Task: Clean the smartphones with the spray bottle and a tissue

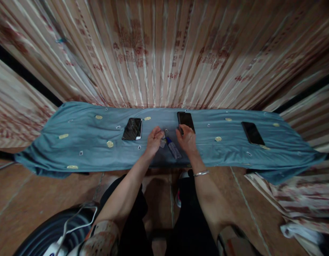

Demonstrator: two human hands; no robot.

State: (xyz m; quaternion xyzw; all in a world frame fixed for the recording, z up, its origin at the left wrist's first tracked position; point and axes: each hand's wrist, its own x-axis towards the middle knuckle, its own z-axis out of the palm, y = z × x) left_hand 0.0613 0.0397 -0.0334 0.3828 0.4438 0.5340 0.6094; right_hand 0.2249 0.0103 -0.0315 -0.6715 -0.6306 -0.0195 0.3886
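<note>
- The left hand (154, 140) is held with fingers curled beside a small translucent piece (162, 143); whether it is gripped or merely touched cannot be told.
- The right hand (188, 138) is partly closed at the near end of a dark phone (187, 120), and that end is covered by it; something dark is seen by the thumb, but whether it is gripped cannot be told.
- Between the hands, a small clear bottle (175, 150) with a blue top (168, 139) is laid on its side, slanted, the top pointed away from the wearer; its contents cannot be made out.
- To the left, a black phone (131, 128) is rested partly over a white-edged device (139, 133).
- Well to the right, another black phone (253, 133) is laid flat.
- All are supported by a patterned blue-green cloth (220, 154), backed by a pleated curtain (159, 53).
- At lower left, a white cable (65, 227) is draped over a black ridged round object (39, 234).
</note>
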